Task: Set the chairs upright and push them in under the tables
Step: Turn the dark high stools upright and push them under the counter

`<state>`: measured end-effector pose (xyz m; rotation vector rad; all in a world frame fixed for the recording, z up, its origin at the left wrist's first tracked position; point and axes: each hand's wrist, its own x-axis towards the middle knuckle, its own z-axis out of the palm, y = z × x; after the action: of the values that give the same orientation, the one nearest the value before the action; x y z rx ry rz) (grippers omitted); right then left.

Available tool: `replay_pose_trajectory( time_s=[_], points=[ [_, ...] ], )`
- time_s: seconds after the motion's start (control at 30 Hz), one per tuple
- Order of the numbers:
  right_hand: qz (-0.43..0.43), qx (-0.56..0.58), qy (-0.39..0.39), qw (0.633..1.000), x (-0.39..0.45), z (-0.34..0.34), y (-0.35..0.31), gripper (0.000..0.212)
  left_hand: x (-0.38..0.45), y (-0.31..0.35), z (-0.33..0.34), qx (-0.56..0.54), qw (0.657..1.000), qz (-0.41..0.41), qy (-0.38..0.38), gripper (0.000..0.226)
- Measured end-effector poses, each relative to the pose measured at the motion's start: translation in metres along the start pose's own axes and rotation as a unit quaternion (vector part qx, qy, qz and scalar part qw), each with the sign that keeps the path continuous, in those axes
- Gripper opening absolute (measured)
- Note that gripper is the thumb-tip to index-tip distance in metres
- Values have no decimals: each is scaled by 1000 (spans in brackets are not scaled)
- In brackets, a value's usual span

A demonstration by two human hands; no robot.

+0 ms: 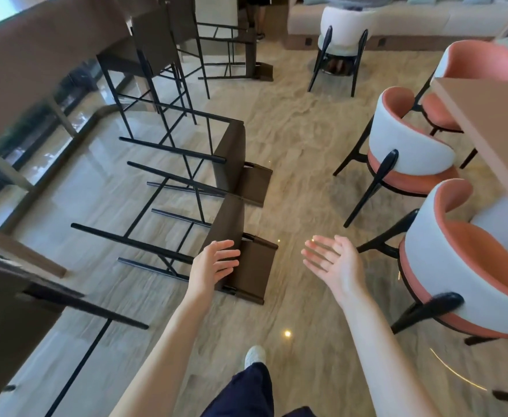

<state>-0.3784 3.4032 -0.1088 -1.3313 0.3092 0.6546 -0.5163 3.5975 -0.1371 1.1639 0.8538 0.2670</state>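
Both hands reach forward with fingers spread, holding nothing: left hand (215, 263) over the nearest fallen stool (216, 245), right hand (327, 260) beside it. Lying on its side near the counter (36, 55), the stool looks stiff and light; grip its backrest and seat edge.

The left hand (215, 264) covers part of the nearest fallen stool's (231, 236) seat edge. The table (493, 127) is cut off by the right edge, and the sofa (427, 19) by the top edge.
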Motion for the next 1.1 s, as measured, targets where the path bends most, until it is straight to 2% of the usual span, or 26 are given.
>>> replay_pose_trajectory(
  time_s=[0.17, 0.33, 0.4, 0.57, 0.9, 1.1],
  points=[
    [3, -6, 2, 1000, 60, 20, -16, 42, 62, 25, 21, 11, 1000, 0, -9, 38],
    [25, -16, -2, 1000, 115, 12, -5, 41, 106, -1, 32, 1, 1000, -13, -14, 49],
    [30, -28, -1, 999, 142, 4, 10, 42, 124, -30, 35, -20, 999, -27, -12, 42],
    [26, -29, 4, 999, 221, -15, 67, 44, 176, -111, 45, -45, 998, -34, -2, 44],
    [33, 0, -29, 999, 398, -56, 229, 40, 325, -283, 36, -25, 998, -49, 7, 44],
    [43, 19, -45, 998, 497, -77, 332, 38, 409, -388, 19, 89, 995, -48, -2, 37]
  ],
)
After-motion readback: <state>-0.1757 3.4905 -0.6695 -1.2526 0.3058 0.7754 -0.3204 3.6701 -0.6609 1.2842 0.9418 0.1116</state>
